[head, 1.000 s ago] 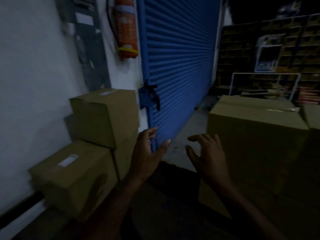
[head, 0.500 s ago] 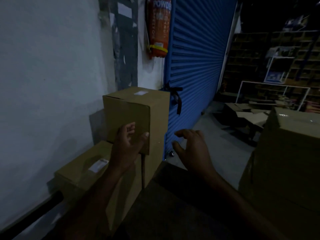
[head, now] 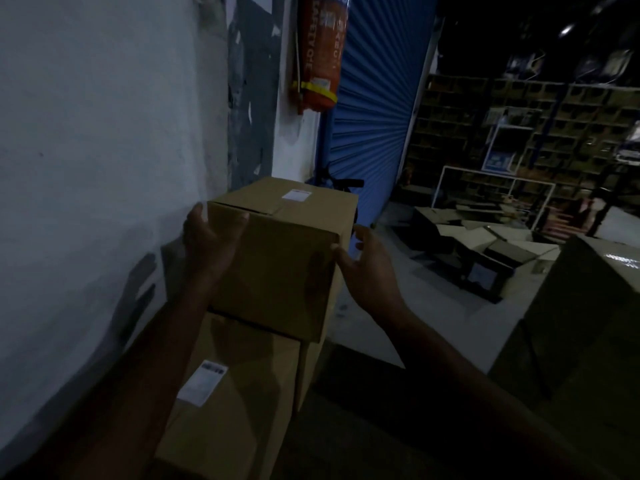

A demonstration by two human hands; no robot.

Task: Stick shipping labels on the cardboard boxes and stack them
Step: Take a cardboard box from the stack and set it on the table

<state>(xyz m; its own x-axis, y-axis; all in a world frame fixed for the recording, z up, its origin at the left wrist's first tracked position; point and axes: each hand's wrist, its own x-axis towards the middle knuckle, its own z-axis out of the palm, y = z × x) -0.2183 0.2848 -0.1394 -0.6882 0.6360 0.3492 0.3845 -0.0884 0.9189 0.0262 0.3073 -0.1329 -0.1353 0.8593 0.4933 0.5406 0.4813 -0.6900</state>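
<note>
1. Lower left of frame: plain brown corrugated cardboard box, lower one, flat matte top. A white rectangular shipping label with a dark printed strip at its far end lies on that top, near the left edge.
2. Centre of frame: second brown cardboard box, upper one, cuboid with sharp creased edges, sits on the stack, overhanging the lower box toward the camera. Flap seam visible across its top. A small white shipping label is stuck on the top face toward the far edge.
3. Left hand, centre left: palm against the upper box's left near corner, fingers spread and fairly straight, thumb lying on the front face near the top edge. Hand is loosely opened, not curled round anything.
4. Right hand, centre right: at the right near vertical edge of the upper box, thumb touching the corner, fingers loosely bent beside the right face. Whether those fingers press the cardboard cannot be told in the dim light.
5. Right edge of frame: large dark cardboard carton, tape glinting on top.
6. Left: rough whitewashed wall with peeling grey patches.
7. Upper centre: red cylindrical fire extinguisher with yellow band, hung on the wall.
8. Beyond it: blue ribbed metal roller shutter.
9. Upper right: dark shelving racks; flattened cardboard sheets on the grey floor.
</note>
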